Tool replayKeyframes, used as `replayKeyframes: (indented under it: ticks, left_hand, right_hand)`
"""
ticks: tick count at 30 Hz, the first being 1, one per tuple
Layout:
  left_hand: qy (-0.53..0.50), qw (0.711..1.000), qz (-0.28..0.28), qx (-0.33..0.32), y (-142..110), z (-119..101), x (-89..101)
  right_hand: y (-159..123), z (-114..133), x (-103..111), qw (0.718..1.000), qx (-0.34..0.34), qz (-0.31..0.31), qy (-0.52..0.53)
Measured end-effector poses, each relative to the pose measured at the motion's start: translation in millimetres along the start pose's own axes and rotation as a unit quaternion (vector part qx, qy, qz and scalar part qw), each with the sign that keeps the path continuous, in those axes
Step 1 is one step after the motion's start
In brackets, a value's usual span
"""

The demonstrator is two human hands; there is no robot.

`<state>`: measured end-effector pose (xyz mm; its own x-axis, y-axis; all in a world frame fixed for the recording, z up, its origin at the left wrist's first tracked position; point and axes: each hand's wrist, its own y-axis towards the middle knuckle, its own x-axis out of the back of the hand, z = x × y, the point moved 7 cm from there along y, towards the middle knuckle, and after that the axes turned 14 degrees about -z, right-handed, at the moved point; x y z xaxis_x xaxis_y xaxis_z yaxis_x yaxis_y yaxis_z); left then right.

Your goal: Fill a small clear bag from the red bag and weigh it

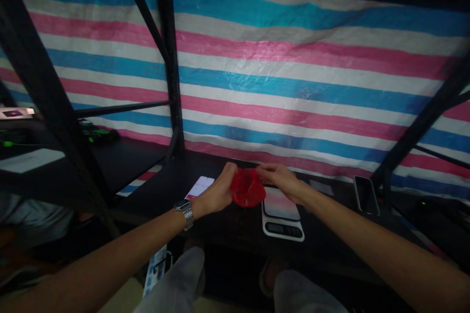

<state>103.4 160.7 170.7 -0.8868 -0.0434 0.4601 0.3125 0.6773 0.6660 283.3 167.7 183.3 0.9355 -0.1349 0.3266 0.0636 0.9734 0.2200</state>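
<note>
A small red bag (248, 187), thin and crumpled, is held up above the black table with its mouth spread. My left hand (220, 190), a metal-band watch on its wrist, is closed on the bag's left edge. On the opposite side, the fingers of my right hand (281, 180) pinch the upper right edge. What lies inside the bag, if anything, I cannot make out. Just right of it and partly under my right hand is a white kitchen scale (282, 230) with a small dark display.
A lit phone (200, 186) lies left of my left hand. Another phone (366, 195) rests at the right by a black metal post. Striped plastic sheeting (293, 83) hangs behind the table (235, 234). White paper (31, 160) lies on the left neighbouring table.
</note>
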Motion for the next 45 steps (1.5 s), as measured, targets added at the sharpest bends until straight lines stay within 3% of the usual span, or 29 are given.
replayKeyframes:
  ticks: [4, 8, 13, 17, 23, 30, 39, 45]
  left_hand:
    - [-0.002, 1.000, -0.007, 0.000, -14.4, -2.8, -1.4]
    - [0.033, 0.998, -0.034, 0.051, -19.4, 3.5, 3.0]
    - [0.136, 0.967, -0.107, 0.186, -22.2, 34.2, 14.4]
    - [0.187, 0.944, -0.118, 0.244, -15.7, 44.0, 8.4]
    - [0.191, 0.955, -0.109, 0.201, 3.5, 26.4, -14.9]
    - [0.178, 0.974, -0.083, 0.111, -10.4, 5.3, -20.5]
    - [0.218, 0.968, -0.063, 0.111, -17.7, 3.5, -19.1]
    - [0.238, 0.963, -0.059, 0.111, -27.2, 3.4, -27.3]
  right_hand:
    - [-2.9, -22.5, -20.1, 0.997, -0.058, -0.042, 0.039]
    - [-3.4, -28.3, -33.3, 0.996, -0.057, -0.058, 0.021]
    - [12.8, 0.0, -10.2, 0.992, 0.042, -0.115, -0.038]
    - [28.5, 21.0, 7.0, 0.983, 0.111, -0.122, -0.086]
    - [27.0, 23.2, 6.7, 0.973, 0.160, -0.105, -0.131]
    - [20.6, 25.5, 2.3, 0.966, 0.198, -0.082, -0.145]
    - [20.8, 39.0, -6.6, 0.962, 0.231, -0.041, -0.139]
    - [11.2, 29.2, -5.4, 0.958, 0.241, -0.008, -0.154]
